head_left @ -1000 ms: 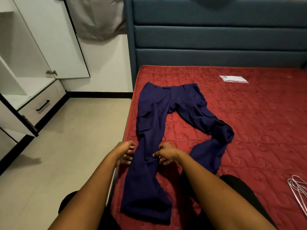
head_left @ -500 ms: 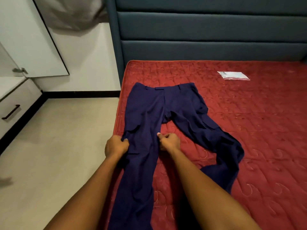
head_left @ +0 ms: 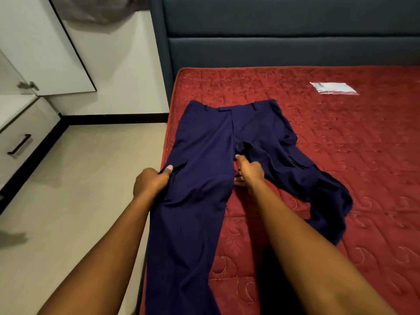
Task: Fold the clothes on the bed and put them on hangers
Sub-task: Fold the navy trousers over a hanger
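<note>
The left hand (head_left: 150, 185) clamps fingers on one leg's outer edge, and the right hand (head_left: 251, 175) pinches its inner seam. The navy-blue fabric trousers (head_left: 227, 133), spread on the red quilted mattress (head_left: 341, 144), look light and floppy, best gripped at seams.

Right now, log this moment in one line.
left hand grips navy trousers | right hand pinches their inseam | unfolded

Navy trousers (head_left: 218, 142) flat on red bed (head_left: 341, 137). Left hand (head_left: 151, 183) grips outer seam; right hand (head_left: 248, 172) pinches inner seam, same leg.
</note>
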`<state>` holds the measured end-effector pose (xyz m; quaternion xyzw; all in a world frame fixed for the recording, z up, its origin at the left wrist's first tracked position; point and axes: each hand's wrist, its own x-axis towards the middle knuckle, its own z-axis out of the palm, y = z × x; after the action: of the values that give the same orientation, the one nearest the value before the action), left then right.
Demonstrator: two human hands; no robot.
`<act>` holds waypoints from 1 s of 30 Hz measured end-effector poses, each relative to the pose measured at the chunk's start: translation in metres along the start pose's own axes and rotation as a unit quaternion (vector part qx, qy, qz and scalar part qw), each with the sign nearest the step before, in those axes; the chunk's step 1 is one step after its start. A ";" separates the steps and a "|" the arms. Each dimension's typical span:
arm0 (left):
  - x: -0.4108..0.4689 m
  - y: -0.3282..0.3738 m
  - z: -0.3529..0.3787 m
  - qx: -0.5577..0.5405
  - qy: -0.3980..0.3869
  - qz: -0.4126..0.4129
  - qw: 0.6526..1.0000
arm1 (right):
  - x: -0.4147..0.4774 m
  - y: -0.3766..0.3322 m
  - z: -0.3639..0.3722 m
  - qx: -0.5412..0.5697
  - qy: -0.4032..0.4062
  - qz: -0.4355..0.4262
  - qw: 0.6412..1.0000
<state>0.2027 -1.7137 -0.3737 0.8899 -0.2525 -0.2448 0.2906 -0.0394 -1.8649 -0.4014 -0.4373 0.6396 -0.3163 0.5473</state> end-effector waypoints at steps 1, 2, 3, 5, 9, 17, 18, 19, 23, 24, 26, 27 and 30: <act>-0.001 0.002 0.000 0.004 0.008 0.013 1.000 | 0.000 0.000 0.006 -0.024 -0.010 -0.021 0.999; 0.001 0.003 -0.001 -0.011 0.021 0.005 1.000 | 0.001 0.001 0.014 -0.050 -0.033 -0.043 0.997; 0.004 0.002 -0.003 -0.038 0.038 -0.018 0.998 | 0.002 0.007 0.022 -0.064 -0.070 -0.052 0.994; 0.010 -0.005 -0.010 -0.085 0.057 -0.061 0.993 | -0.008 0.013 0.032 -0.018 -0.138 -0.021 0.990; 0.011 -0.021 -0.018 -0.177 -0.031 -0.095 0.979 | -0.033 0.017 0.028 0.074 -0.242 0.061 0.966; -0.016 -0.038 -0.031 -0.206 -0.021 -0.098 0.973 | -0.066 0.044 0.028 -0.055 0.005 -0.048 0.997; -0.025 -0.036 -0.032 -0.211 -0.051 -0.116 0.969 | -0.075 0.044 0.025 -0.038 -0.027 -0.022 0.999; -0.041 -0.038 -0.036 -0.210 -0.080 -0.127 0.966 | -0.089 0.047 0.019 -0.030 -0.087 0.006 0.996; -0.088 -0.051 -0.037 -0.185 -0.168 -0.123 0.960 | -0.128 0.053 0.000 0.032 -0.234 0.002 0.972; -0.096 -0.055 -0.036 -0.198 -0.143 -0.111 0.963 | -0.135 0.051 -0.004 0.048 -0.205 -0.011 0.977; -0.107 -0.057 -0.039 -0.231 -0.091 -0.083 0.965 | -0.140 0.049 -0.010 0.074 -0.137 -0.007 0.988; -0.113 -0.058 -0.042 -0.249 -0.095 -0.077 0.961 | -0.146 0.049 -0.014 0.074 -0.135 0.009 0.988; -0.131 -0.069 -0.053 -0.190 -0.226 -0.101 0.950 | -0.167 0.064 -0.021 -0.038 -0.244 0.049 0.968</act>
<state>0.1563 -1.5667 -0.3424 0.7607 -0.1696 -0.5104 0.3634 -0.0707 -1.6890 -0.3828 -0.4899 0.5187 -0.1480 0.6848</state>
